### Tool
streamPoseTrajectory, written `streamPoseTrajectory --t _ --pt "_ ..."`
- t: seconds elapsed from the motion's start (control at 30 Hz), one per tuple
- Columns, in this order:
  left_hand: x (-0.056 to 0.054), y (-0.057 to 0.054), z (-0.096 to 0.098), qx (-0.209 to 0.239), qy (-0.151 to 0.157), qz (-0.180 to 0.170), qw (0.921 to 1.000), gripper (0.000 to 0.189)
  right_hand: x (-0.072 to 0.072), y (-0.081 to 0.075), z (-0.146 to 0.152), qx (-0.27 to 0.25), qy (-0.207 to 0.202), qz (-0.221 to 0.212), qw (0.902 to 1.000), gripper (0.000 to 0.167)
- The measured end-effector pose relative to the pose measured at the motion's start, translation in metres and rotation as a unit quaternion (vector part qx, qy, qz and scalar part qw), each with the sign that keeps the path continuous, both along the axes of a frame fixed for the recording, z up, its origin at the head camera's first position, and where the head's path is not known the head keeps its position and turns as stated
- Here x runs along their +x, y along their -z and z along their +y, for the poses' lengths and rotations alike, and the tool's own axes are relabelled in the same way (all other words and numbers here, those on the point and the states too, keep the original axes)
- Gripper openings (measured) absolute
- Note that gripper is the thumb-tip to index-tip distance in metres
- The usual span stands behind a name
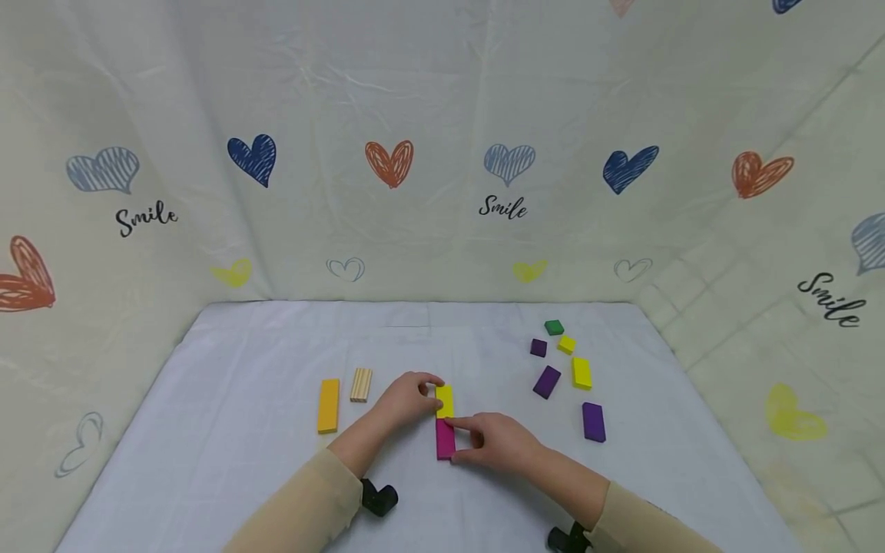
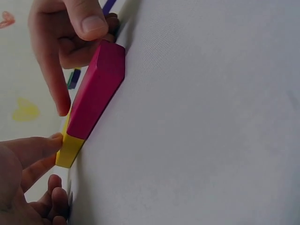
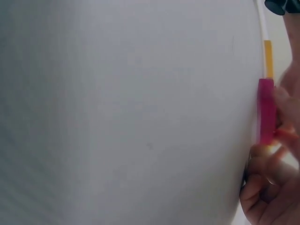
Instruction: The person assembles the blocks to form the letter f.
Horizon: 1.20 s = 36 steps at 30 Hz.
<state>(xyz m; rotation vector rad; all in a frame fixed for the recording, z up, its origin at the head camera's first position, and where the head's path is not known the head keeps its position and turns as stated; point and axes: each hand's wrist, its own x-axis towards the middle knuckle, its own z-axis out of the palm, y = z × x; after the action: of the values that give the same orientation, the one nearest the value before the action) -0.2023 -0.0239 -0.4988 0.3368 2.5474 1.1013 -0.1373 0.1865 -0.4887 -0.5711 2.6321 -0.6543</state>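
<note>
A yellow block (image 1: 445,401) and a magenta block (image 1: 445,440) lie end to end in one straight line on the white cloth. My left hand (image 1: 408,399) pinches the yellow block, its index finger at the far end and its thumb at the left side. With thumb and index finger my right hand (image 1: 501,444) holds the magenta block (image 2: 97,89), the thumb by its near end and the index fingertip by the seam. From the right wrist, the magenta block (image 3: 266,112) is partly covered by fingers.
Left of the hands lie an orange block (image 1: 328,405) and a striped wooden piece (image 1: 361,385). To the right are several loose blocks, among them a purple block (image 1: 593,422), a yellow one (image 1: 581,373) and a green one (image 1: 554,327). A heart-printed curtain (image 1: 442,230) stands behind the table.
</note>
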Motion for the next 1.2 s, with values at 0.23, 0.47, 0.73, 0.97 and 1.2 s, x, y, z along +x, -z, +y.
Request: streamPoseTrajectory --t 0.23,0.47,0.73,0.97,1.2 --pt "0.001 0.000 -0.001 0.003 -0.003 0.001 1.0000 0.033 -0.010 0.000 0.006 -0.047 0.025 -0.024 0.9983 0.058" --pt "0.000 0.002 -0.001 0.011 0.000 -0.002 0.9999 0.032 -0.015 -0.002 0.004 -0.043 0.040 -0.030 0.9978 0.065" --pt "0.000 0.001 -0.003 0.012 -0.003 -0.007 0.9999 0.032 -0.015 -0.001 -0.003 -0.023 0.049 -0.023 0.9983 0.067" --pt "-0.001 0.001 -0.004 0.019 0.013 0.002 0.9997 0.031 -0.014 0.000 -0.003 -0.018 0.049 -0.016 0.9985 0.067" --pt "-0.001 0.001 -0.004 0.021 0.018 0.006 0.9996 0.031 -0.014 0.000 -0.003 -0.019 0.048 -0.020 0.9985 0.066"
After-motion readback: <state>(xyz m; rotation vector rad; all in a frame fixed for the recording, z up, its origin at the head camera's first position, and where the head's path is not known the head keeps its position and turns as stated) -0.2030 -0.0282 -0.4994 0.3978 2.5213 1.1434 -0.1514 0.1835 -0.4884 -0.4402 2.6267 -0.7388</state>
